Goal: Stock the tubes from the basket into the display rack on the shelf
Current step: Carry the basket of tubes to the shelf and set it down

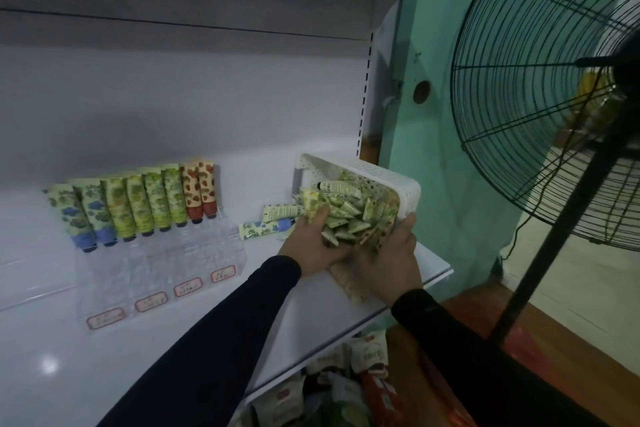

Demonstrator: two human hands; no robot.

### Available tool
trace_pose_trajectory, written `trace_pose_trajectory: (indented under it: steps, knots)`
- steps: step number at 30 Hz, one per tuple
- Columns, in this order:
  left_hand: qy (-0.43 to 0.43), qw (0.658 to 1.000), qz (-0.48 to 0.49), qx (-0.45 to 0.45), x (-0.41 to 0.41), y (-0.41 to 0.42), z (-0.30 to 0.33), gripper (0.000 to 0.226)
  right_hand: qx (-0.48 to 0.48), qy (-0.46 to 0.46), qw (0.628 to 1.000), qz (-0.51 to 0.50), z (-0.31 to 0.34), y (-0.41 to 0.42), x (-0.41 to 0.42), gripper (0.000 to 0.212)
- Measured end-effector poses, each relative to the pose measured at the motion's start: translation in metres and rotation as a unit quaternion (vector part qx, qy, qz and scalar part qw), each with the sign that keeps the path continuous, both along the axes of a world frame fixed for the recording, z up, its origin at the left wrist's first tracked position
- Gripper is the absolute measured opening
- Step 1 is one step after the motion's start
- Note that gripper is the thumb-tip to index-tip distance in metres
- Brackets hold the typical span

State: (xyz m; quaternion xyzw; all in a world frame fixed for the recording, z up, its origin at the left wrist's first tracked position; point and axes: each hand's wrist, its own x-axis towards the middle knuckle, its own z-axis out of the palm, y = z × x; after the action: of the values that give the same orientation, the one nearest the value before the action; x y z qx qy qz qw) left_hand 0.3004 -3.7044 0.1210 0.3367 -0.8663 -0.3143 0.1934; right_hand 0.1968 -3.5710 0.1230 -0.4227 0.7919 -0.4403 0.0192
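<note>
I'm standing in a small shop: a white retail shelf [104, 340] with slotted uprights carries a clear display rack [156, 263] fronted by price labels [151, 300], patterned tubes [138, 204] stand in a row, and packaged goods [346, 388] fill the shelf below.

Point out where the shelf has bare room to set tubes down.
Bare white shelf lies in front of the clear acrylic rack, and left of it. It is crowded between the rack and the tilted white perforated basket, where loose tubes lie.

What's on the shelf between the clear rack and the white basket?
Two loose tubes lie there in the head view: one with a blue cap and another just behind it, nearer the basket; the rack stands left.
</note>
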Motion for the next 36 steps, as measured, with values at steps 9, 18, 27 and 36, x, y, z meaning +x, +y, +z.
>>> trace_pose_trajectory:
  steps: [9, 18, 27, 36]
  knots:
    - [-0.034, 0.999, 0.012, -0.015, 0.02, -0.006, 0.0, 0.091, 0.014, 0.016, 1.0, -0.021, -0.003, 0.005, -0.002, 0.122]
    - [-0.078, 0.996, 0.031, -0.01, 0.041, 0.001, 0.013, 0.085, 0.024, 0.053, 0.998, -0.006, -0.004, 0.013, -0.007, 0.129]
    - [-0.081, 0.993, 0.051, -0.071, 0.064, 0.022, 0.022, 0.08, -0.038, 0.195, 0.978, 0.058, 0.012, 0.035, 0.002, 0.079]
    - [-0.076, 0.99, 0.083, -0.085, 0.103, 0.042, 0.023, 0.08, 0.1, 0.166, 0.967, 0.166, 0.002, 0.001, 0.016, 0.074]
